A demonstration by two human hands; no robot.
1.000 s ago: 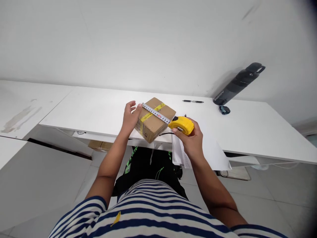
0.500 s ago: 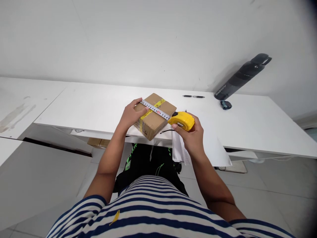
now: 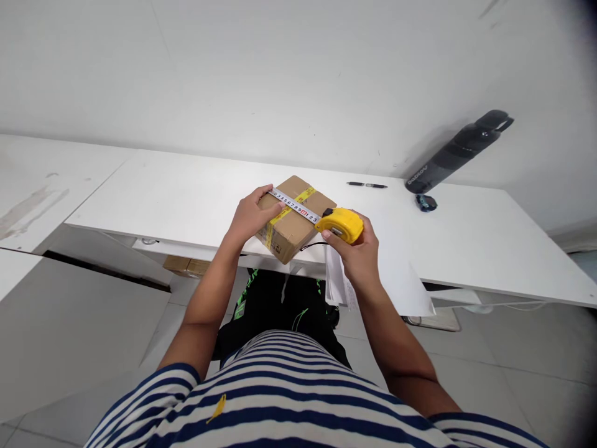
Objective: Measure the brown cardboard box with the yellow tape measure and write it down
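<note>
A small brown cardboard box [image 3: 298,225] with yellow tape sits at the near edge of the white desk [image 3: 186,196]. My left hand [image 3: 252,214] rests on the box's left side, thumb and fingers pinning the end of a white measuring tape blade [image 3: 295,206] against the top. The blade runs across the box top to a yellow tape measure case [image 3: 342,224], which my right hand [image 3: 357,249] grips just off the box's right corner.
Sheets of white paper [image 3: 401,280] hang over the desk edge under my right hand. A black pen [image 3: 366,185], a tall black bottle [image 3: 459,152] and a small dark object [image 3: 426,202] stand at the back right. Brown boxes [image 3: 186,266] lie below the desk.
My left hand moved from the box's side onto its top and pinned the blade's end. The yellow case came closer to the box, so less blade shows.
</note>
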